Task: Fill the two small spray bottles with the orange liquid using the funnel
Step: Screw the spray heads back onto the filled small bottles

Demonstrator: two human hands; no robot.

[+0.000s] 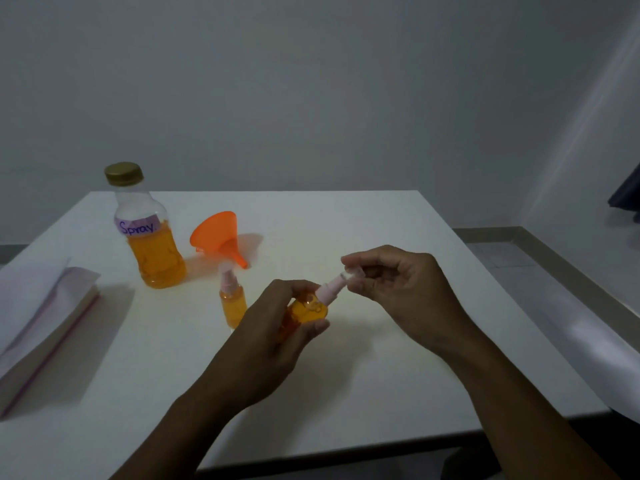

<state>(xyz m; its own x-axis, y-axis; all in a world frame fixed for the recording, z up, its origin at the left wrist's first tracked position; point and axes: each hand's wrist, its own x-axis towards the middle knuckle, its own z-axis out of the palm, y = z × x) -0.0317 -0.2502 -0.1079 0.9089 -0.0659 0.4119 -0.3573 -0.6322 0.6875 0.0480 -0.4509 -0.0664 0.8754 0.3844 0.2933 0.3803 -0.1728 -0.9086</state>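
Observation:
My left hand (273,334) grips a small spray bottle (310,311) full of orange liquid, tilted with its pink spray head (329,291) pointing up and right. My right hand (398,278) pinches a small clear cap (351,271) at the tip of that spray head. A second small spray bottle (232,303) with orange liquid and a pink top stands upright just left of my left hand. The orange funnel (220,237) lies on its side behind it. The large bottle (149,237) labelled "Spray" stands capped at the left, about half full of orange liquid.
The white table (346,220) carries everything. A closed book with paper on it (45,317) lies at the table's left edge. White paper (595,341) drapes off the right side. A grey wall stands behind.

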